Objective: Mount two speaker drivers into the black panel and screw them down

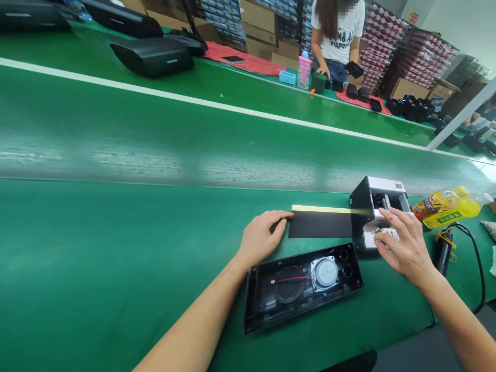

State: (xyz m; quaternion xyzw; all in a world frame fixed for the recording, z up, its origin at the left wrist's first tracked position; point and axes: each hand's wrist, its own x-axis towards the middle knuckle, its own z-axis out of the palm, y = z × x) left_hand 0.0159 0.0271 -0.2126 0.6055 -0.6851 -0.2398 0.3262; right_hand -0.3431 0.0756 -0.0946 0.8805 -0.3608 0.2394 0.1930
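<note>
My left hand is at the left end of a flat black strip with a pale yellow upper edge, its thumb and forefinger closed at the corner. The strip's right end meets a small black-and-silver benchtop machine. In front of that machine's opening is my right hand, fingers apart, thumb and fingertips close to the parts inside; whether they touch is unclear. Below the strip lies an open black speaker housing, inner side up, holding a round silver speaker driver with a thin red wire.
Two drink bottles lie right of the machine, near a black cylindrical tool with a cable. A green conveyor belt runs beyond. Black speakers sit far left; a co-worker stands across, holding a black part.
</note>
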